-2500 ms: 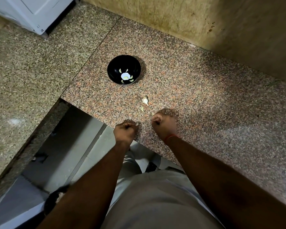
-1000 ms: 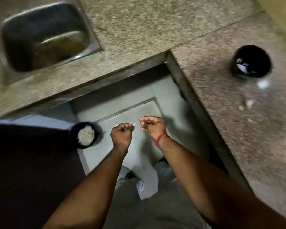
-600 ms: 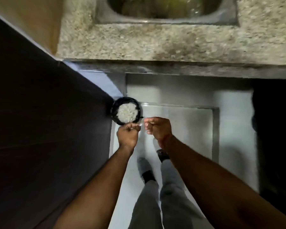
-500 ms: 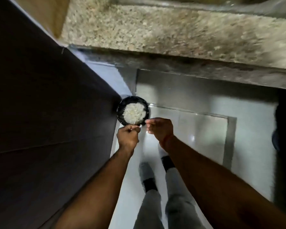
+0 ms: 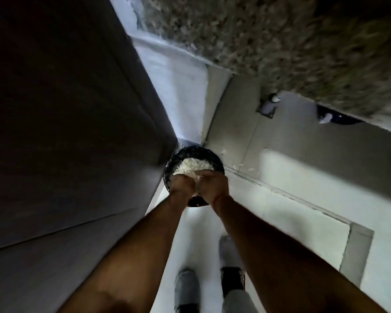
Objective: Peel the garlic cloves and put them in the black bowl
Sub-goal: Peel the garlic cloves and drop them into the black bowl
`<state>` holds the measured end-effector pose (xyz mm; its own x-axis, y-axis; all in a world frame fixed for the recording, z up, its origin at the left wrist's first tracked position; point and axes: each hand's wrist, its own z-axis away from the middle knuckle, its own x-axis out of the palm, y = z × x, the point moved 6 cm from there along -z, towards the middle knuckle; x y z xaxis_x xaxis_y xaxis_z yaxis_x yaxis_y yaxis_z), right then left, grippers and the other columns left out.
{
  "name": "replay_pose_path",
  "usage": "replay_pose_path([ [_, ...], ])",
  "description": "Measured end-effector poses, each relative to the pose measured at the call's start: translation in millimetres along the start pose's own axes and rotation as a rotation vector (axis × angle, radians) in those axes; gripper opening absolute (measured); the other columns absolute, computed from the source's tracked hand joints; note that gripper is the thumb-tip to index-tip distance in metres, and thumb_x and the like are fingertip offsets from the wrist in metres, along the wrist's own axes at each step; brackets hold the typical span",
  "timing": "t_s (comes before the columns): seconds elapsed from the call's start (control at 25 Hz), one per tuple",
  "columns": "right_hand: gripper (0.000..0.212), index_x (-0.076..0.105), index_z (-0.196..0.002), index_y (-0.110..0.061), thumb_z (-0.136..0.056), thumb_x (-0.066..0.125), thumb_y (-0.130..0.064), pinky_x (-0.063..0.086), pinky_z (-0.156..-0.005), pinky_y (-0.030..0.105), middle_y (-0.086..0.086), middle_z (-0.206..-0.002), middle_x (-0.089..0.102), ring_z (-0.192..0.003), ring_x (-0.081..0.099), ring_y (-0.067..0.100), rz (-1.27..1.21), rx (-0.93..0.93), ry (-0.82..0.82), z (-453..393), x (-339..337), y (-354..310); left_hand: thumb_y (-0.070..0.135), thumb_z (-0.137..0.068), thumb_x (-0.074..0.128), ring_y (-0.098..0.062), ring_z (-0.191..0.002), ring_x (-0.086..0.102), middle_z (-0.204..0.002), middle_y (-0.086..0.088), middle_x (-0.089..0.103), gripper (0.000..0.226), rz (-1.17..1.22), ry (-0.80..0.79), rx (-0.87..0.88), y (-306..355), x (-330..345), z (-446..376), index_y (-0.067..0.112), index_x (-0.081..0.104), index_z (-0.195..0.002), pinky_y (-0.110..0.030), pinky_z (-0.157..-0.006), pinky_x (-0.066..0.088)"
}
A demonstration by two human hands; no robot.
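Both hands, left hand [image 5: 180, 185] and right hand [image 5: 212, 186], meet over a black bin [image 5: 178, 158] of white peels [image 5: 191, 167] just beyond the fingers; fingers bunched, grip unclear

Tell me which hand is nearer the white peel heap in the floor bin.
Left, narrowly. The left hand overlaps the white peel heap's near edge; the right hand sits beside it, over the bin's right side.

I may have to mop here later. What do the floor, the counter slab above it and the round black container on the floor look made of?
Floor: pale glossy tiles, probably ceramic; it shows grout lines and a soft sheen. Counter slab: speckled stone, likely granite, blurred here. Round black container: dark, the material unclear; plastic perhaps. It holds whitish flaky scraps, over which the left hand and right hand are held.
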<state>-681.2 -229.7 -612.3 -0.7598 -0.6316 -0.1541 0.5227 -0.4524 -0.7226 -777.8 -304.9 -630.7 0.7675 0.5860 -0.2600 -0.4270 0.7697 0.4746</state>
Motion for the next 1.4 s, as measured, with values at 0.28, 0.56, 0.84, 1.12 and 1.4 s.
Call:
replay_pose_path([
  [0.28,0.05,0.046,-0.151,-0.038,-0.105,0.05,-0.02,0.032,-0.122,0.038,0.001,-0.16,0.041,-0.146,0.039,0.021,0.364,-0.018,-0.325,-2,25,30,0.028,-0.107,0.049,-0.027,-0.075,0.069,-0.085,-0.011,0.074,0.028,0.579,-0.081,-0.187,-1,6,17,0.007,0.067,-0.1,-0.039,-0.072,0.057],
  [0.56,0.046,0.05,-0.151,-0.027,-0.105,0.047,-0.025,0.026,-0.125,0.033,0.002,-0.159,0.043,-0.148,0.036,0.016,0.155,-0.237,-0.249,20,31,-25,0.024,-0.091,0.054,-0.021,-0.074,0.066,-0.094,-0.01,0.07,0.02,0.533,0.015,-0.146,10,-12,35,0.011,0.068,-0.092,-0.03,-0.062,0.051],
  [0.84,0.063,0.035,-0.158,-0.028,-0.098,0.042,-0.042,0.028,-0.123,0.039,0.01,-0.164,0.032,-0.151,0.031,0.027,0.605,-0.187,-0.143,24,-5,-4,0.012,-0.099,0.042,-0.021,-0.062,0.069,-0.082,-0.009,0.073,0.031,0.543,-0.056,-0.156,16,-18,55,0.001,0.067,-0.114,-0.033,-0.058,0.06],
  [1.12,0.065,0.03,-0.161,-0.03,-0.101,0.035,-0.054,0.022,-0.125,0.036,0.009,-0.168,0.024,-0.153,0.026,0.028,0.691,-0.23,-0.237,69,-3,-12,0.041,-0.101,0.048,-0.021,-0.054,0.058,-0.078,-0.006,0.063,0.033,0.501,-0.119,-0.189,40,-20,111,0.013,0.063,-0.093,-0.026,-0.05,0.048],
  [1.4,0.055,0.031,-0.16,-0.029,-0.107,0.046,-0.037,0.019,-0.126,0.037,0.006,-0.168,0.025,-0.156,0.02,0.024,0.686,-0.236,-0.006,203,-110,-95,0.009,-0.103,0.051,-0.024,-0.098,0.067,-0.109,-0.012,0.071,0.019,-0.405,-0.17,0.413,99,-23,279,0.007,0.069,-0.109,-0.019,-0.08,0.049],
])
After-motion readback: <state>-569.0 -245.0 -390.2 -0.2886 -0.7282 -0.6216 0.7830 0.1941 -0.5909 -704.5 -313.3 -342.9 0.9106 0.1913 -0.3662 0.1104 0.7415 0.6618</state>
